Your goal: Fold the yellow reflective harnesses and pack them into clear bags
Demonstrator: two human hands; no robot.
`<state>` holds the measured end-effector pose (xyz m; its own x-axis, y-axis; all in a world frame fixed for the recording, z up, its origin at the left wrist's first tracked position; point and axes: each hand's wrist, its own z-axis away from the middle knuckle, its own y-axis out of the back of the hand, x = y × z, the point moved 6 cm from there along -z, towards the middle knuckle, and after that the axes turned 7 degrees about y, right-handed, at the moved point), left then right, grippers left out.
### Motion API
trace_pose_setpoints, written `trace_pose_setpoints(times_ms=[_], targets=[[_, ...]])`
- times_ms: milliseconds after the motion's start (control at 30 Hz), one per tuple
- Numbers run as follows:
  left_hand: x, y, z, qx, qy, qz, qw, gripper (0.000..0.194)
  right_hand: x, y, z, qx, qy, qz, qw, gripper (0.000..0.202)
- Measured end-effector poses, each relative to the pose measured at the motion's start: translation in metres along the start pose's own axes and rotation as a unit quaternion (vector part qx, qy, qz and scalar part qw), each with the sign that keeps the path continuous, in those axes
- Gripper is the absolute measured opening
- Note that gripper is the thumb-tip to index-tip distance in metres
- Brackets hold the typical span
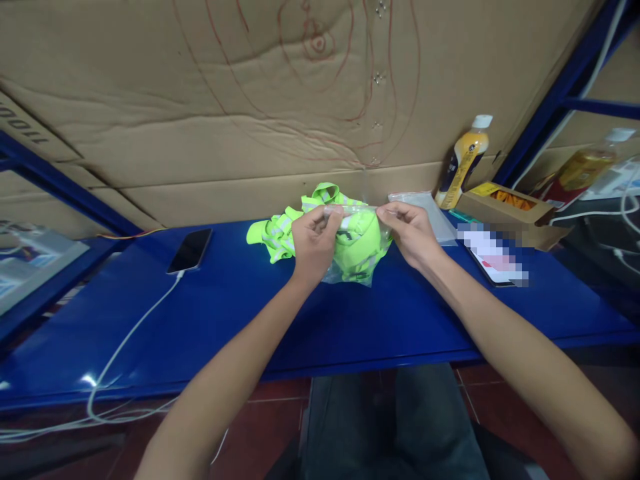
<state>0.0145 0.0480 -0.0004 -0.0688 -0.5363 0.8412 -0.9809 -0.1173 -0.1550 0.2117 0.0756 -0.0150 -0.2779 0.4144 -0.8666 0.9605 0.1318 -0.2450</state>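
Note:
A clear plastic bag (371, 275) with a bright yellow-green folded fabric piece (357, 245) inside hangs between my hands, just above the blue shelf. My left hand (316, 241) pinches the bag's top edge at its left side. At the right end of the same edge, my right hand (407, 229) grips the film between thumb and fingers. Behind and to the left lies a heap of yellow-green fabric (276, 233) with pale reflective stripes, partly hidden by my left hand.
A dark phone (190, 251) on a white charging cable (135, 320) lies left on the blue shelf (235, 313). To the right are flat clear bags (440, 217), a yellow bottle (464, 163), an open cardboard box (500, 203) and another phone (495, 259). Cardboard (150, 133) stands behind.

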Motion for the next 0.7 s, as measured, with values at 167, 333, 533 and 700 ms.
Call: trace_pose_setpoints(times_ms=[167, 333, 533, 700], targets=[[0.007, -0.002, 0.003, 0.005, -0.018, -0.038, 0.999, 0.031, -0.009, 0.0, 0.001, 0.016, 0.063, 0.059, 0.996, 0.058], [0.014, -0.008, 0.007, -0.018, -0.011, -0.058, 0.998, 0.035, -0.009, -0.008, 0.004, -0.043, 0.027, 0.057, 0.997, 0.057], [0.018, -0.013, 0.011, -0.029, 0.002, -0.059, 0.998, 0.038, -0.007, -0.01, 0.007, -0.028, 0.032, 0.07, 0.997, 0.059], [0.019, -0.016, 0.011, -0.042, 0.005, -0.074, 0.996, 0.039, -0.005, -0.017, 0.009, -0.082, -0.005, 0.053, 0.995, 0.052]])
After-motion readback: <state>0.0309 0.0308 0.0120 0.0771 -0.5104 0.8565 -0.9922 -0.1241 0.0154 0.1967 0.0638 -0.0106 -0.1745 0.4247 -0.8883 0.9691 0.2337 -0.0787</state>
